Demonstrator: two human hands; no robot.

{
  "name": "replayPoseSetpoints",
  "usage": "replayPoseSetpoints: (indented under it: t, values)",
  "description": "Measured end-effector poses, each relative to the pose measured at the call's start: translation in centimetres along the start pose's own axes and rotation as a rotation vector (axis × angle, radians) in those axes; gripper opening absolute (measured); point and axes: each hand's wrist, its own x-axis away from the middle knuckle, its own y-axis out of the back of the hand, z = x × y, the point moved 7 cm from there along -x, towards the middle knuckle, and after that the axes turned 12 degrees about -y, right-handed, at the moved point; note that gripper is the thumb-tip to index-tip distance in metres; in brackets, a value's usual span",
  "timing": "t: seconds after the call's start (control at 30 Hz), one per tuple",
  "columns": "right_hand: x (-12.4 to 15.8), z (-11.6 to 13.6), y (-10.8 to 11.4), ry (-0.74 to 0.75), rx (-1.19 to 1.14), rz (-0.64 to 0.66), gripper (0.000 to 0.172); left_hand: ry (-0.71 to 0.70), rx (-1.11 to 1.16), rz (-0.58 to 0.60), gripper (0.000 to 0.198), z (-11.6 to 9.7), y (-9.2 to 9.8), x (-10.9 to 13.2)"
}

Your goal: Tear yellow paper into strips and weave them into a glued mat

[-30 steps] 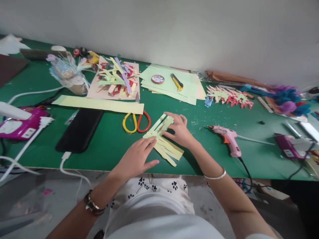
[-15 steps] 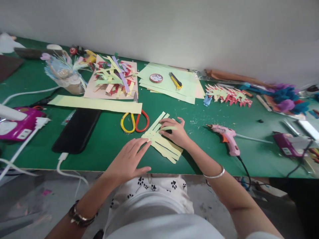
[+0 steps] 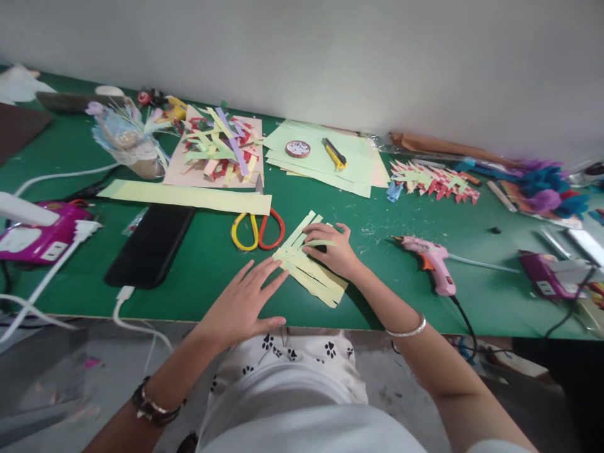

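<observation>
Pale yellow-green paper strips [image 3: 315, 283], partly interlaced, lie fanned out near the table's front edge. My left hand [image 3: 240, 309] is open at their left corner, fingers spread, its fingertips at the paper's edge. On the right, my right hand [image 3: 336, 253] rests over the upper strips with its fingers bent. It pinches one paper strip [image 3: 323, 243], which curls up off the others; the exact fingertip contact is partly hidden. Just beyond the left hand lie scissors [image 3: 245, 234] with one yellow and one red handle, their blades partly under a long pale paper band [image 3: 189, 196].
A pink glue gun [image 3: 431, 258] with a cord lies to the right. A black phone [image 3: 150, 246] is plugged in on the left. Behind are a pile of coloured strips [image 3: 226, 141], green sheets [image 3: 283, 160], a yellow cutter [image 3: 335, 154] and a red-and-green woven paper piece [image 3: 434, 179].
The view has shifted slightly, so the table's things appear a little further right. Both hands keep nearly the same pose on the strips.
</observation>
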Motion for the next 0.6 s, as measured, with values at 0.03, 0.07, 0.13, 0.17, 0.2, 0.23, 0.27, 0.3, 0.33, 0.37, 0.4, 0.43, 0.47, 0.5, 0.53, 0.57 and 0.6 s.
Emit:
replayPoseSetpoints:
  t: [0.03,0.07,0.13,0.17,0.2,0.23,0.27,0.3,0.33,0.37,0.4,0.43,0.47,0.5,0.53,0.57,0.6]
  values:
    - [-0.01,0.02,0.00,-0.002,0.006,-0.001,0.009,0.002,0.008,-0.006,0.070,0.00,0.03,-0.04]
    - [-0.03,0.04,-0.01,-0.006,0.012,0.001,0.010,0.003,0.019,-0.014,0.070,0.01,0.07,-0.09]
    - [-0.08,0.09,-0.02,-0.015,0.022,0.009,0.012,0.002,0.048,-0.032,0.070,0.04,0.13,-0.18]
    - [-0.10,0.11,-0.04,-0.019,0.026,0.015,0.012,-0.001,0.062,-0.038,0.070,0.05,0.14,-0.22]
    - [-0.13,0.12,-0.05,-0.021,0.028,0.020,0.013,-0.006,0.072,-0.041,0.071,0.06,0.15,-0.25]
    - [-0.16,0.12,-0.06,-0.023,0.028,0.024,0.013,-0.009,0.078,-0.039,0.072,0.07,0.13,-0.26]
    - [-0.18,0.11,-0.07,-0.024,0.024,0.027,0.014,-0.013,0.077,-0.035,0.073,0.07,0.12,-0.27]
    - [-0.21,0.08,-0.08,-0.025,0.019,0.030,0.014,-0.015,0.071,-0.027,0.073,0.07,0.11,-0.28]
    - [-0.22,0.05,-0.09,-0.026,0.012,0.031,0.014,-0.017,0.061,-0.019,0.072,0.04,0.10,-0.28]
    - [-0.23,0.03,-0.10,-0.025,0.006,0.033,0.014,-0.018,0.051,-0.012,0.072,0.00,0.09,-0.28]
    - [-0.24,0.01,-0.12,-0.023,0.003,0.034,0.013,-0.018,0.042,-0.008,0.071,-0.06,0.10,-0.28]
    - [-0.24,0.01,-0.13,-0.021,0.004,0.034,0.013,-0.017,0.035,-0.005,0.070,-0.12,0.09,-0.29]
    - [-0.24,0.01,-0.15,-0.017,0.007,0.032,0.013,-0.015,0.030,-0.006,0.070,-0.19,0.09,-0.30]
    - [-0.24,0.00,-0.16,-0.014,0.012,0.031,0.013,-0.012,0.027,-0.010,0.070,-0.25,0.08,-0.32]
    - [-0.25,-0.01,-0.17,-0.011,0.016,0.029,0.013,-0.009,0.026,-0.014,0.070,-0.31,0.07,-0.35]
    - [-0.25,-0.02,-0.19,-0.009,0.018,0.027,0.014,-0.008,0.028,-0.016,0.070,-0.36,0.03,-0.39]
    - [-0.27,-0.04,-0.20,-0.006,0.019,0.026,0.014,-0.011,0.034,-0.017,0.070,-0.44,-0.01,-0.46]
